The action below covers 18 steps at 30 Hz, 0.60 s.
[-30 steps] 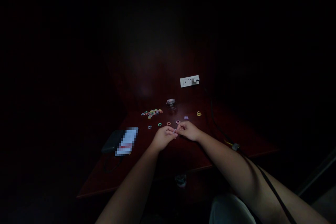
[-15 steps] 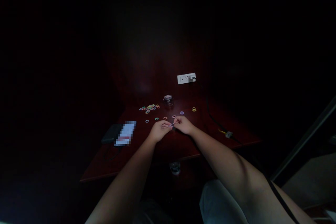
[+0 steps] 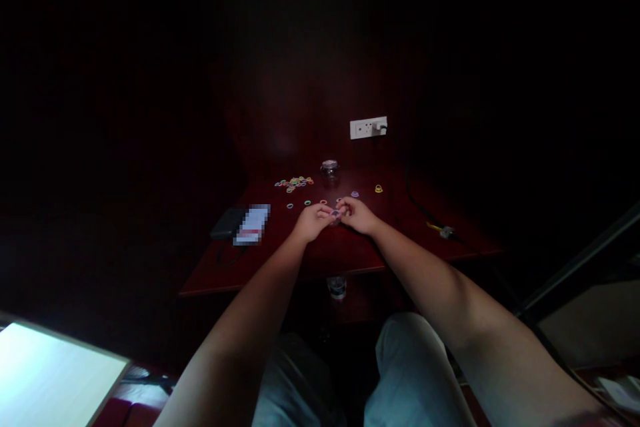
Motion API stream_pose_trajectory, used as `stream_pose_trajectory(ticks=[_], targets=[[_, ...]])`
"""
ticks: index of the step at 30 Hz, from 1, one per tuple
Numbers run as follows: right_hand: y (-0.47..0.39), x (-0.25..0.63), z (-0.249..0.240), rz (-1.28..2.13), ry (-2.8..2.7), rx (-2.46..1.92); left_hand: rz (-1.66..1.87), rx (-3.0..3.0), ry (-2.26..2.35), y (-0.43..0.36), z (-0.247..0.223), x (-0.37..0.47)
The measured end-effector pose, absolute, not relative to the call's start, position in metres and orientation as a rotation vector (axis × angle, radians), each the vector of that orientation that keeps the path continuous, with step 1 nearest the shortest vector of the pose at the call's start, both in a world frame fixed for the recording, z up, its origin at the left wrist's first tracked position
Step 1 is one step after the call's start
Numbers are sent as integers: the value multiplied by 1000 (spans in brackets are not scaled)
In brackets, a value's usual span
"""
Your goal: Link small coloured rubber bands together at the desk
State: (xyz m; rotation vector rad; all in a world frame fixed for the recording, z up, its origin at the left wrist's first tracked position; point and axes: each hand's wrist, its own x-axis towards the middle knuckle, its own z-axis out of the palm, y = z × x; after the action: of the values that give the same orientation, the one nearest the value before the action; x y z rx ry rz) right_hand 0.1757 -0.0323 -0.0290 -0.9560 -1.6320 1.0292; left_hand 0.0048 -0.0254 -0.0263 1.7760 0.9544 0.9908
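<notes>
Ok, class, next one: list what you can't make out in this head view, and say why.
All in the head view:
Held band: exact shape, too small and partly covered by the left hand and right hand.
Pale ring: partly hidden by the right hand's fingers.
Pile: ring count, small and overlapping.
Jar: contents, too dark.
Screen: text, pixelated.
Bright panel: cut off by the frame edge.

Glossy table, probably wood

Dim, heavily shadowed scene; bright lower-left glow.
</notes>
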Motion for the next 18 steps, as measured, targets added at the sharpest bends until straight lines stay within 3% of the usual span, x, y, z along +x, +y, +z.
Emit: stream_pose_trajectory(ticks=[18], targets=[[-37, 177, -29, 892, -1701, -1005, 1010, 1722, 969, -24, -26, 6]])
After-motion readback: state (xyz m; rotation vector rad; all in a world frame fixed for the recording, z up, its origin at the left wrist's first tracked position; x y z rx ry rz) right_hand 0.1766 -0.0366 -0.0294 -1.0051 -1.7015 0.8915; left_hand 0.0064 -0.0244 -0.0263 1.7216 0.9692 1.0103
